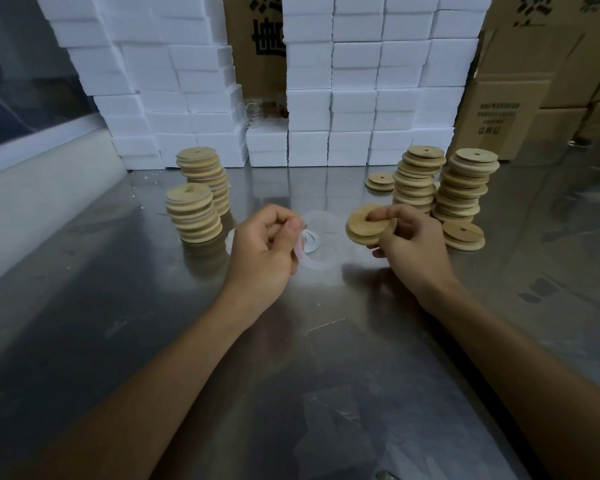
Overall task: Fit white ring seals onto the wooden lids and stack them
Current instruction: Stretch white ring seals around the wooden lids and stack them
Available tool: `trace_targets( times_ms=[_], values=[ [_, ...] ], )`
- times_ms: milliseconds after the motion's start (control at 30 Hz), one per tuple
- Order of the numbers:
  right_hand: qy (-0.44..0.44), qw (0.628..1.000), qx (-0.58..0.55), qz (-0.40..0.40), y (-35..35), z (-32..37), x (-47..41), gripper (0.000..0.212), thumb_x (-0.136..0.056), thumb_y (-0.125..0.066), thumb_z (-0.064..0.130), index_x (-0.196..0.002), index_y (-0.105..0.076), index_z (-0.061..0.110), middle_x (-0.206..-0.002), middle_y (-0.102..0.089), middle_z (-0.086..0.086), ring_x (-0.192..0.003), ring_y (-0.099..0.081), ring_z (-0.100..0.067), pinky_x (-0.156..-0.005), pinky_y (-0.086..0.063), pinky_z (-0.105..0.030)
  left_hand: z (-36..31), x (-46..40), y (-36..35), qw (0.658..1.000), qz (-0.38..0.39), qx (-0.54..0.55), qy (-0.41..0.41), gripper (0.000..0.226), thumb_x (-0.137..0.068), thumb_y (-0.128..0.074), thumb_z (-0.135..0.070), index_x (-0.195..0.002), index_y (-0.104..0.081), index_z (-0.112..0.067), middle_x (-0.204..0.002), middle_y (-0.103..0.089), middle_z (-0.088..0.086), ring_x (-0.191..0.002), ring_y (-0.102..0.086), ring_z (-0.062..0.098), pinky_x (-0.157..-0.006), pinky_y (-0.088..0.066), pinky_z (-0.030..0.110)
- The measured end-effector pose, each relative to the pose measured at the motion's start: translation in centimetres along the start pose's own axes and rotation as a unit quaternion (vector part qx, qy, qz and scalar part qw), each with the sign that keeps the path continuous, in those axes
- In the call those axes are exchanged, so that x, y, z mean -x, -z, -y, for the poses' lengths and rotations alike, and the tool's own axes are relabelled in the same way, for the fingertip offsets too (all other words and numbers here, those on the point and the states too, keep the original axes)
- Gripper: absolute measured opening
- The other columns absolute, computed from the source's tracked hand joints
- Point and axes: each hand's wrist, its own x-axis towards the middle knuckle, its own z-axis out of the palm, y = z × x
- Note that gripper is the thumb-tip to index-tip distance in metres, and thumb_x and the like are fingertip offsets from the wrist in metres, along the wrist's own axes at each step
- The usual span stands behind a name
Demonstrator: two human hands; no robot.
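While the right hand pinches a wooden lid above the desk, the left hand pinches a white ring seal; recommend squaring the lid, then seating the seal evenly all round its rim.

Ring seals: blurred, partly behind the left hand; count unclear.
Box print: too small to read.
Glassware: half hidden between foam blocks.

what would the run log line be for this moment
left hand: pinches white ring seal | right hand: holds wooden lid | seal not yet on lid | sealed stacks left, bare stacks right
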Motion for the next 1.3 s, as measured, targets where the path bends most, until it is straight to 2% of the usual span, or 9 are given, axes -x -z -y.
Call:
trace_targets(
  times_ms=[100, 200, 400, 500, 567, 733, 867, 1000, 1300],
  values=[
    [-0.014, 0.995, -0.061, 0.073, -0.4, 0.9, 0.7, 0.024, -0.097, -0.046, 0.011, -0.098, -0.070, 0.011, -0.101, -0.070, -0.012, -0.083, -0.066, -0.025, -0.066, -0.054, -0.032, 0.4, 0.2, -0.5, 0.999, 0.018, 0.026, 0.021, 0.017, -0.100, -0.050, -0.006, -0.086, -0.059, -0.004, -0.064, -0.058, 0.016, -0.042, -0.045, 0.010, -0.042, -0.040, 0.020],
    [0.010, 0.991, -0.034, 0.127, -1.6, 1.2, 1.7, 0.043, -0.099, -0.043, 0.045, -0.091, -0.072, 0.014, -0.088, -0.070, -0.008, -0.075, -0.064, -0.016, -0.062, -0.053, -0.030, 1.2, 0.3, -0.4, 1.000, 0.020, 0.001, 0.009, 0.016, -0.100, -0.051, -0.010, -0.088, -0.060, -0.004, -0.060, -0.059, 0.013, -0.044, -0.049, 0.008, -0.044, -0.041, 0.019],
    [0.117, 0.987, 0.037, 0.101, -3.2, 1.0, 2.4, 0.027, -0.099, -0.055, 0.031, -0.082, -0.061, 0.010, -0.072, -0.062, -0.005, -0.070, -0.061, -0.025, -0.062, -0.054, -0.045, 2.4, 0.5, -0.6, 0.997, 0.033, -0.051, -0.039, 0.017, -0.099, -0.054, -0.014, -0.083, -0.058, -0.017, -0.054, -0.061, -0.010, -0.048, -0.055, 0.002, -0.050, -0.042, 0.014],
    [0.132, 0.987, 0.029, 0.089, -3.2, 1.1, 2.4, 0.030, -0.102, -0.049, 0.030, -0.079, -0.057, 0.011, -0.067, -0.056, 0.002, -0.063, -0.055, -0.011, -0.057, -0.048, -0.027, 2.6, 0.4, -0.8, 0.991, 0.012, -0.121, -0.061, 0.018, -0.096, -0.059, -0.017, -0.080, -0.058, -0.025, -0.073, -0.066, -0.003, -0.064, -0.063, 0.013, -0.057, -0.050, 0.025],
    [0.143, 0.985, 0.046, 0.084, -3.2, 1.0, 2.4, 0.029, -0.102, -0.049, 0.031, -0.080, -0.057, 0.013, -0.066, -0.054, 0.006, -0.063, -0.051, -0.005, -0.058, -0.042, -0.020, 2.5, 0.5, -0.8, 0.993, 0.012, -0.116, -0.037, 0.016, -0.095, -0.063, -0.022, -0.080, -0.058, -0.024, -0.074, -0.066, 0.000, -0.058, -0.064, 0.014, -0.050, -0.050, 0.028],
    [0.162, 0.979, 0.070, 0.101, -3.1, 0.8, 2.4, 0.024, -0.101, -0.050, 0.032, -0.090, -0.063, 0.015, -0.074, -0.062, 0.005, -0.070, -0.058, -0.007, -0.061, -0.044, -0.019, 2.4, 0.5, -1.0, 0.998, 0.044, -0.040, 0.025, 0.017, -0.090, -0.070, -0.022, -0.082, -0.060, -0.012, -0.078, -0.069, 0.000, -0.051, -0.068, 0.018, -0.041, -0.054, 0.031],
    [0.170, 0.974, 0.097, 0.110, -3.2, 0.6, 2.5, 0.017, -0.101, -0.052, 0.034, -0.102, -0.064, 0.021, -0.086, -0.068, 0.009, -0.082, -0.064, -0.007, -0.067, -0.052, -0.024, 2.7, 0.4, -0.9, 0.999, 0.009, -0.023, 0.042, 0.016, -0.090, -0.070, -0.016, -0.077, -0.061, -0.018, -0.071, -0.070, 0.001, -0.053, -0.069, 0.017, -0.043, -0.054, 0.027],
    [0.154, 0.980, 0.088, 0.091, -3.3, 0.3, 2.3, 0.011, -0.098, -0.057, 0.032, -0.103, -0.063, 0.023, -0.088, -0.070, 0.006, -0.075, -0.067, -0.009, -0.064, -0.056, -0.031, 3.0, 0.4, -1.0, 0.999, -0.007, -0.032, 0.033, 0.020, -0.090, -0.069, -0.011, -0.077, -0.061, -0.023, -0.075, -0.070, 0.007, -0.050, -0.068, 0.020, -0.045, -0.054, 0.028],
    [0.135, 0.985, 0.078, 0.074, -3.2, 0.1, 2.0, 0.010, -0.095, -0.063, 0.026, -0.104, -0.067, 0.026, -0.088, -0.067, 0.022, -0.080, -0.067, -0.007, -0.057, -0.056, -0.027, 3.1, 0.2, -0.6, 0.998, -0.010, 0.015, 0.059, 0.020, -0.084, -0.074, -0.005, -0.078, -0.069, -0.023, -0.086, -0.075, 0.004, -0.079, -0.075, 0.022, -0.075, -0.061, 0.047]
  ],
)
